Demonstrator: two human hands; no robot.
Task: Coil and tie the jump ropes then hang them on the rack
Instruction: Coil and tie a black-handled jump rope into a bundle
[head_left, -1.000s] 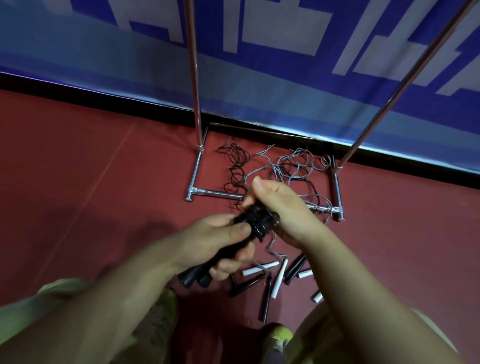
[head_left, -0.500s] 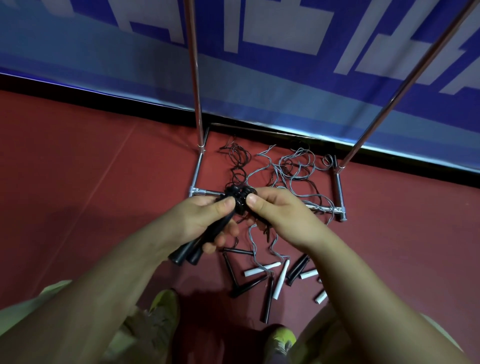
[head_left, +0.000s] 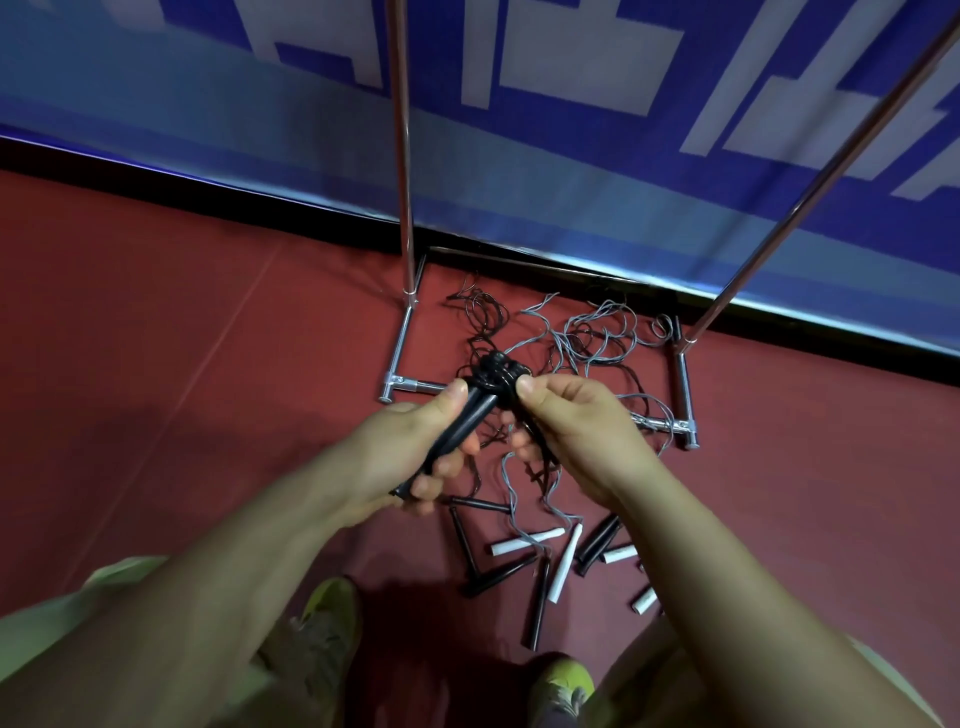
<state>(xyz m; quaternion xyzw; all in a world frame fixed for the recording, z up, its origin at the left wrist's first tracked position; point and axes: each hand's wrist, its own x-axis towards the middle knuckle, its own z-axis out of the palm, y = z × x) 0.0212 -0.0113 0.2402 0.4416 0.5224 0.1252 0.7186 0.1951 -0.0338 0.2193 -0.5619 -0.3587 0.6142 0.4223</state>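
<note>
This looks like a sports hall or gym. The floor (head_left: 156, 338) is dark red sports matting with a faint seam line, and a large blue banner (head_left: 571, 156) with big white lettering runs along the wall behind it. A chrome rack (head_left: 404, 156) stands on the floor over loose jump ropes (head_left: 587, 338) and their black and white handles (head_left: 524, 543).

Coiled black jump rope (head_left: 493, 376) held above tangled ropes (head_left: 582, 343) by rack (head_left: 402, 208).

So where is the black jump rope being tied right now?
Head view, centre: the black jump rope is held between the left hand and right hand, above the rack base.
</note>
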